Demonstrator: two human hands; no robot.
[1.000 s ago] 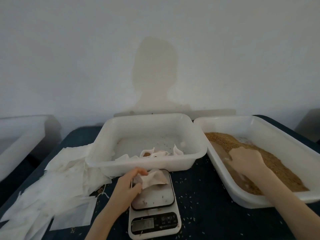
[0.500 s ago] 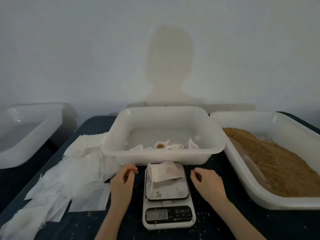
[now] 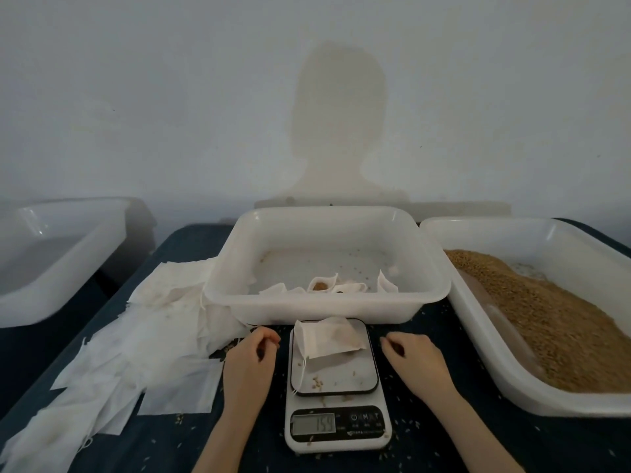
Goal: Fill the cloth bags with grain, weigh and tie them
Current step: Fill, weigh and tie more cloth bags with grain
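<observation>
Loosely curled hands [image 3: 251, 356] flanking scale [image 3: 336, 387]

two bare forearms, left hand [image 3: 251, 353], right hand [image 3: 415, 358]; no sleeves, no jewellery.

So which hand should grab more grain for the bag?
Probably the right hand: it rests beside the scale, on the side of the grain tray. The left hand lies by the empty bags.

A pale wall [image 3: 136, 97] is seen behind the work area, with a head-and-shoulders shadow [image 3: 339, 131] cast on it. A white tub [image 3: 68, 268] is seen at far left, apart from the dark blue surface [image 3: 512, 448].
</observation>
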